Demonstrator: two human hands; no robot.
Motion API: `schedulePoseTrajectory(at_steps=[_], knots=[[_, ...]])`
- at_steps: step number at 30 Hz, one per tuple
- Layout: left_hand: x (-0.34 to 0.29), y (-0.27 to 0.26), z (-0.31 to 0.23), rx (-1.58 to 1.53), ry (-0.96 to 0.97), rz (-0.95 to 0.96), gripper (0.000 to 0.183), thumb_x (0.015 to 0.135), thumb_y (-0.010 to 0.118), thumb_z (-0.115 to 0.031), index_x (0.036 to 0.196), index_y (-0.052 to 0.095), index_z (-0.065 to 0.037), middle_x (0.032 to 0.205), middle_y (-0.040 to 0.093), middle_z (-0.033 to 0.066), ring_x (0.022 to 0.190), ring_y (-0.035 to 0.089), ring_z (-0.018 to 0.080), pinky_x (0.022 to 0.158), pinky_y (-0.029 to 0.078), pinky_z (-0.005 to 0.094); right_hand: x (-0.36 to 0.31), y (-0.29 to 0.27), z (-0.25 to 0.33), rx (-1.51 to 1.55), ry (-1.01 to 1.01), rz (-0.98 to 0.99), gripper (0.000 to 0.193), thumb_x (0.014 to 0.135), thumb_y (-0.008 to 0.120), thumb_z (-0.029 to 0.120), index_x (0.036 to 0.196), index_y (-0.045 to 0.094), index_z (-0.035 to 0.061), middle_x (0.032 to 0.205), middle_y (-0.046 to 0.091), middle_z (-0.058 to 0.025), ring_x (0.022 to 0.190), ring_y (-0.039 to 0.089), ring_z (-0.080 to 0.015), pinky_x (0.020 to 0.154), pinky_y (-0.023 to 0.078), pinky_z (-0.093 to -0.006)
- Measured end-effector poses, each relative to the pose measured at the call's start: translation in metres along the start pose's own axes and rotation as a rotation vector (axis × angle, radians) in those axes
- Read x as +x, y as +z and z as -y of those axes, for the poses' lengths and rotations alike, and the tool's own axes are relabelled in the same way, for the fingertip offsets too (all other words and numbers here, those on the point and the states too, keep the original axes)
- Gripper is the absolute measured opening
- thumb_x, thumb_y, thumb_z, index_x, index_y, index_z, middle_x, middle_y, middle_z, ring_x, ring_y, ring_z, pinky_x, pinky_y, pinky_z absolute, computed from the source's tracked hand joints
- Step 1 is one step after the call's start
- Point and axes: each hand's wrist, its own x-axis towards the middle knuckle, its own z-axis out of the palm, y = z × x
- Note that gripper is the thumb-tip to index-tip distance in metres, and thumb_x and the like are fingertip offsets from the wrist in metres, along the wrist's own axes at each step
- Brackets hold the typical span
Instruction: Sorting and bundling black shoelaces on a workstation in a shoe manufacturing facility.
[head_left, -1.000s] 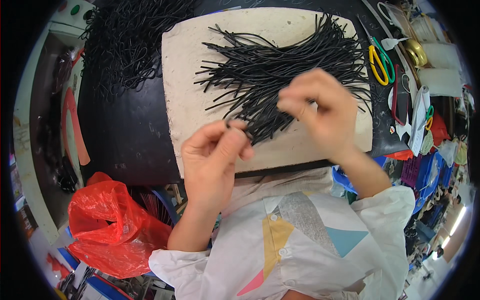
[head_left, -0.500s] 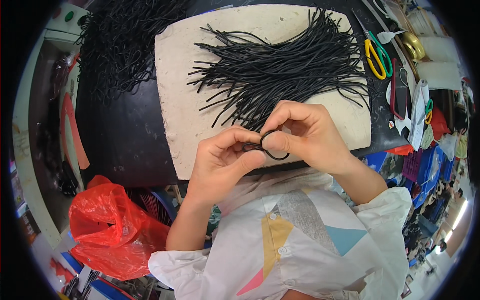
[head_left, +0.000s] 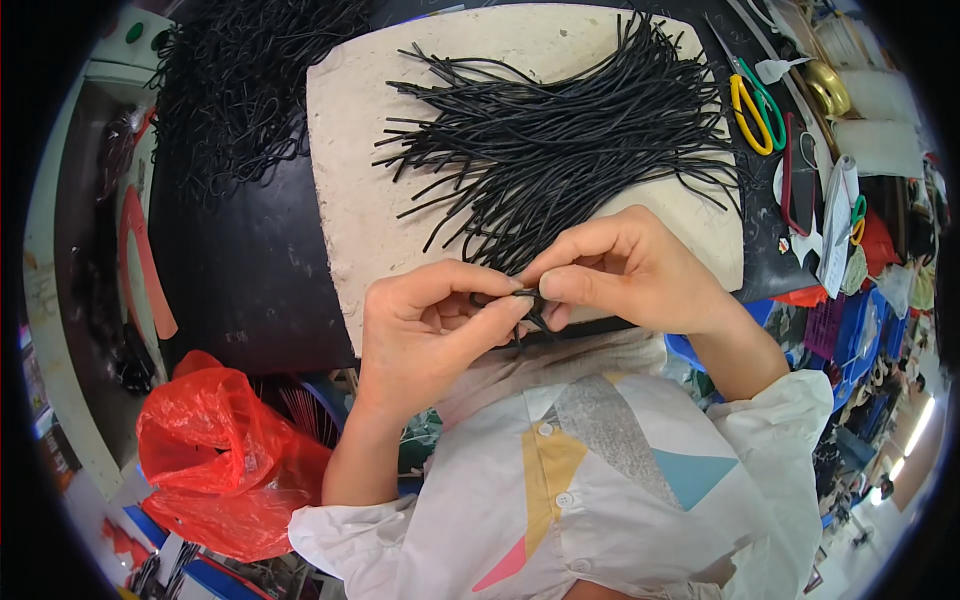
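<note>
At the far left, a flat pinkish strip was seen with its long axis close to upright, and below it a red plastic bag was seen beside the table. A tangled heap of black cords was spread over the table's upper left, its strands pointed every way.

Farther right, a black cord was pinched between the thumb and fingers of the left hand, above the near edge of a cream board. It was bent into a small loop or knot, partly hidden by fingers, so no single long axis could be made out; loose parts were pointed down toward the shirt. Behind it, a bundle of black cords was laid on the board, its long axis run sideways and tilted up to the right, with both ends fanned.

The same cord was gripped by the right hand, its fingertips nearly closed. Beyond the board, scissors with yellow and green handles were laid, blades pointed up and away.
</note>
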Motion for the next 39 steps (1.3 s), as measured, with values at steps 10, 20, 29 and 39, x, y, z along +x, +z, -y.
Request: schedulePoseTrajectory(at_steps=[10,20,29,39], knots=[[0.003,0.0,0.004,0.011,-0.055,-0.032,0.013,0.072,0.064,0.004,0.084,0.058,0.005,0.074,0.06,0.008,0.066,0.059,0.0095,0.058,0.048,0.018,-0.002,0.006,-0.001,-0.586,-0.202,-0.094,0.013,0.078,0.056,0.006,0.087,0.059,-0.003,0.067,0.061,-0.0101,0.058,0.058,-0.0129,0.056,0.047,-0.0236],[0.003,-0.013,0.017,-0.277,-0.045,-0.139,0.013,0.081,0.056,-0.001,0.092,0.056,0.005,0.08,0.062,0.0115,0.067,0.06,0.0136,0.06,0.049,0.0202,-0.003,0.012,-0.013,-0.367,-0.239,-0.315,0.009,0.078,0.057,0.007,0.082,0.059,-0.0013,0.068,0.061,-0.0089,0.061,0.059,-0.014,0.058,0.047,-0.0243],[-0.003,-0.002,0.005,0.574,0.4,-0.126,0.018,0.071,0.063,0.002,0.089,0.063,0.001,0.074,0.062,0.0119,0.059,0.061,0.0178,0.053,0.048,0.0213,0.004,0.001,-0.012,-0.273,-0.299,-0.375,0.018,0.077,0.063,0.016,0.085,0.061,-0.0005,0.066,0.059,-0.0022,0.059,0.051,-0.0052,0.054,0.042,-0.0195],[-0.003,-0.002,0.008,-0.288,-0.176,-0.092,0.011,0.079,0.055,0.002,0.088,0.059,0.006,0.078,0.062,0.0146,0.064,0.063,0.0186,0.059,0.053,0.0245,0.008,0.005,-0.005,-0.226,-0.299,-0.278,0.014,0.074,0.062,-0.003,0.087,0.06,-0.0037,0.079,0.061,-0.0065,0.072,0.059,-0.01,0.065,0.047,-0.0202]])
